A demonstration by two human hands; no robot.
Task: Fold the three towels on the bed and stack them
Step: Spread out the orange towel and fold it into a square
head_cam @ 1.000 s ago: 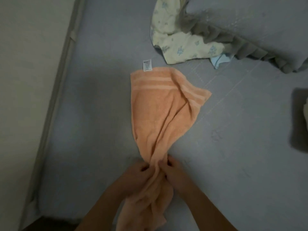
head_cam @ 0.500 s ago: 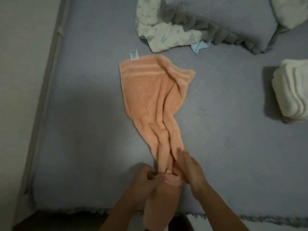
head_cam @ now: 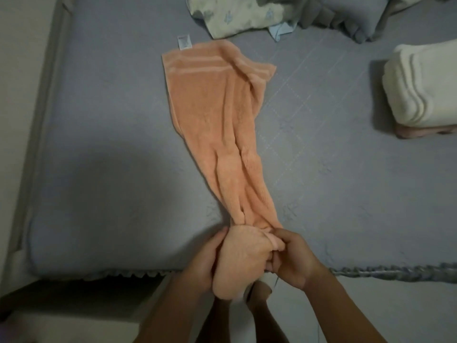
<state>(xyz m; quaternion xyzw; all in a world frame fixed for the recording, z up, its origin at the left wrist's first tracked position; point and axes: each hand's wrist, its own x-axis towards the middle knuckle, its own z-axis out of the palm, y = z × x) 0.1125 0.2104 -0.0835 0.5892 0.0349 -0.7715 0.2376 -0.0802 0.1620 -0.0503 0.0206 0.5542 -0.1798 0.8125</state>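
Observation:
An orange towel (head_cam: 217, 125) lies stretched lengthwise on the grey bed (head_cam: 111, 169), its striped far end with a white label spread flat and its near end bunched at the bed's front edge. My left hand (head_cam: 205, 261) grips the bunched end from the left. My right hand (head_cam: 291, 258) pinches the same end from the right. At the right edge, a folded cream towel (head_cam: 420, 87) rests on top of a folded pinkish towel (head_cam: 425, 131).
A pale floral cloth (head_cam: 237, 16) and a grey frilled pillow (head_cam: 346, 21) lie at the back of the bed. A wall (head_cam: 19, 95) runs along the left side. The frilled bed edge (head_cam: 395, 273) crosses the front, with floor below it.
The towel has been drawn toward me and lies straighter and longer. Both hands have shifted to the front edge of the bed, still gripping the bunched end. The folded stack has come further into view.

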